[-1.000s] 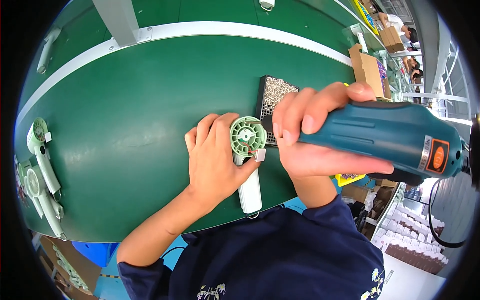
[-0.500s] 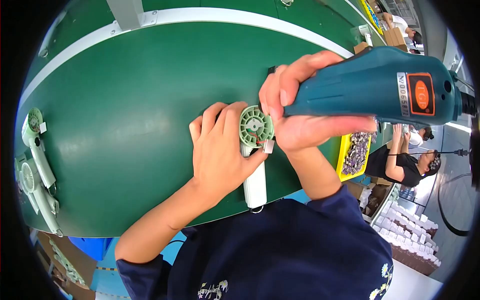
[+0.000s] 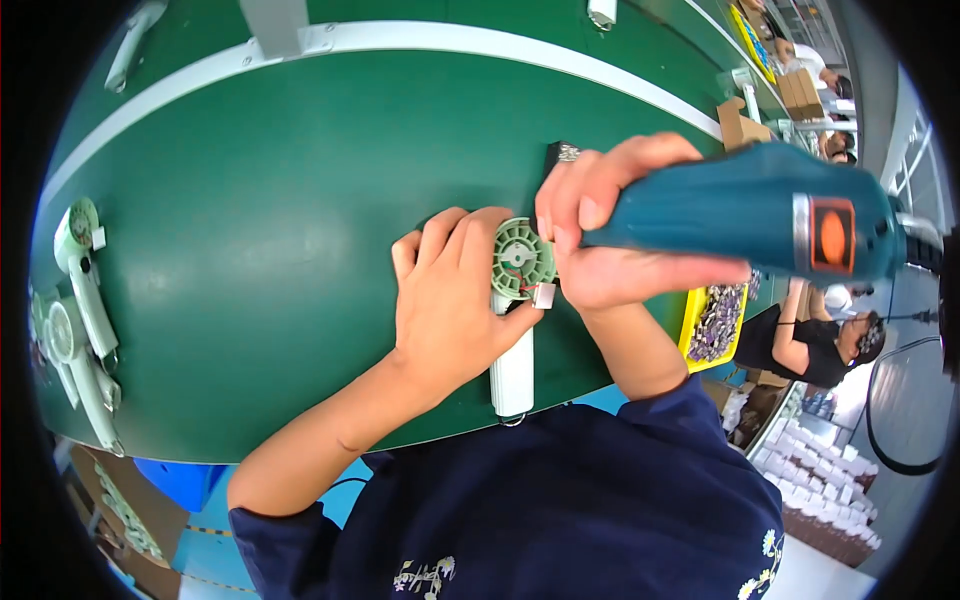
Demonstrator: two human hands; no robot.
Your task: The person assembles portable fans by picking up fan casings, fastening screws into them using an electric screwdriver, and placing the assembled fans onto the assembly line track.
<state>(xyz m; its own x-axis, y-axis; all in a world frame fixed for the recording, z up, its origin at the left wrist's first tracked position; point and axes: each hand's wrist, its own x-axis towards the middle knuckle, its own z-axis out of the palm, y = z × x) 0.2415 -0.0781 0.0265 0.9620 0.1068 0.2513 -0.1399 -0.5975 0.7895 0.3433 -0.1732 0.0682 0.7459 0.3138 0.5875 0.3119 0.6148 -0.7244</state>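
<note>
A handheld fan lies on the green table, its round pale green housing [image 3: 517, 257] uncovered and its white handle [image 3: 513, 378] pointing toward me. My left hand [image 3: 450, 285] is closed round the housing's left side, thumb below it. A small white block [image 3: 544, 296] hangs by the housing's lower right edge, near red wires. My right hand [image 3: 610, 225] grips a teal electric screwdriver [image 3: 740, 215] lying almost level; its tip is hidden behind the fingers beside the housing. A small black piece with silvery bits [image 3: 563, 154] shows at the right hand's far fingers.
Several similar fans [image 3: 80, 310] lie at the table's left. A yellow tray [image 3: 690, 340] of small metallic parts stands right, behind my forearm. A white rail [image 3: 440, 38] crosses the far side. A co-worker [image 3: 815, 345] is at the right, near stacked white boxes [image 3: 810, 480].
The screwdriver and my right hand sit slightly lower and farther right in view. The whole view has shifted a little, and a white part has appeared beyond the rail. Both grips stay the same.
</note>
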